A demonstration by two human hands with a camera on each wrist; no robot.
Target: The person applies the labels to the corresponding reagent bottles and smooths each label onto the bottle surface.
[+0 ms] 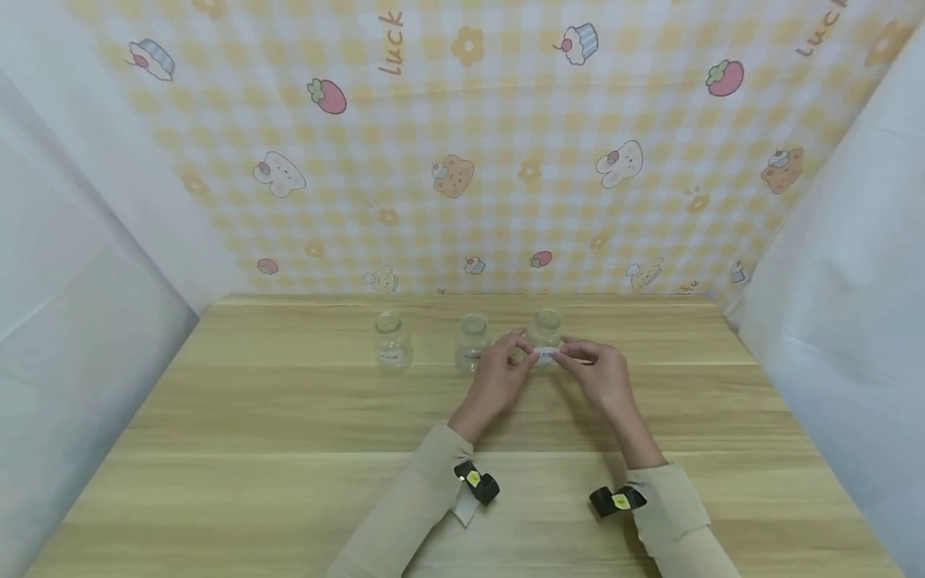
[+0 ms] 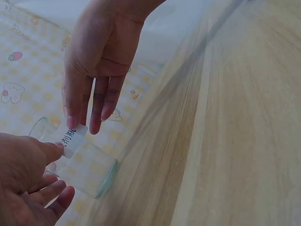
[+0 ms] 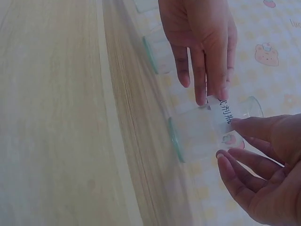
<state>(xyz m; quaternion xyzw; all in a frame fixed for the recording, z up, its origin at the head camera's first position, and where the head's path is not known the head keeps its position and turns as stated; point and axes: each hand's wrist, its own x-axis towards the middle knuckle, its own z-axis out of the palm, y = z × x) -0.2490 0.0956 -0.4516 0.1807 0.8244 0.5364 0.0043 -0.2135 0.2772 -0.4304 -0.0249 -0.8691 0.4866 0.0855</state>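
A white paper label (image 1: 545, 354) with dark printed characters lies against the front of the right-hand clear glass jar (image 1: 547, 321). My left hand (image 1: 500, 371) pinches one end of the label between thumb and forefinger, and my right hand (image 1: 603, 373) pinches the other end. Both thumbs show on the label's printed face (image 3: 221, 112) in the right wrist view. The other fingers are spread loosely around the jar. Upright and without a lid, the jar stands on the wooden table (image 1: 325, 449).
Two more open glass jars stand in the same row, a middle jar (image 1: 474, 327) close by my left hand and a left jar (image 1: 391, 333); both carry white labels. Behind them rises a yellow checked cloth (image 1: 405, 160). White sheets (image 1: 831, 281) hang at both sides.
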